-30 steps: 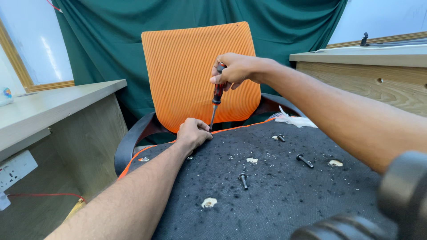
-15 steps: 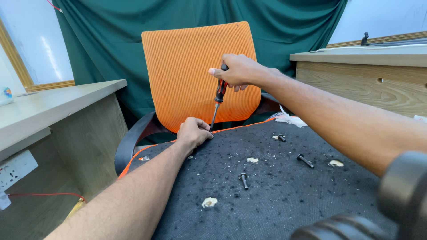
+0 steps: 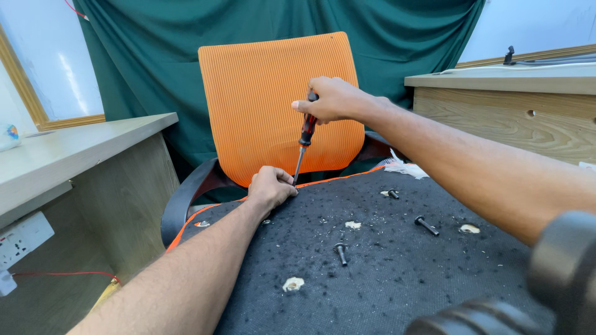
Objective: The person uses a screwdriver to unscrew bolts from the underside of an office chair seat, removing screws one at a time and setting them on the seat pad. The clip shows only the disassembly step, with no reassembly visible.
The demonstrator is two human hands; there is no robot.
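We've got the orange chair back [image 3: 273, 99] standing over the black fabric seat [image 3: 385, 260], with loose black bolts [image 3: 341, 253] scattered on it. Our right hand [image 3: 332, 99] is wrapped around the red-and-black screwdriver [image 3: 303, 139], held near-upright with its tip at the seat's rear edge. Our left hand [image 3: 270, 186] is curled right beside that tip, probably pinching a screw, though we can't really tell.

Green fabric curtain [image 3: 155, 74] hung behind | pale wooden desk [image 3: 68, 149] stood left | white wall socket [image 3: 22, 239] sat below it | light wooden counter [image 3: 515, 118] stood right
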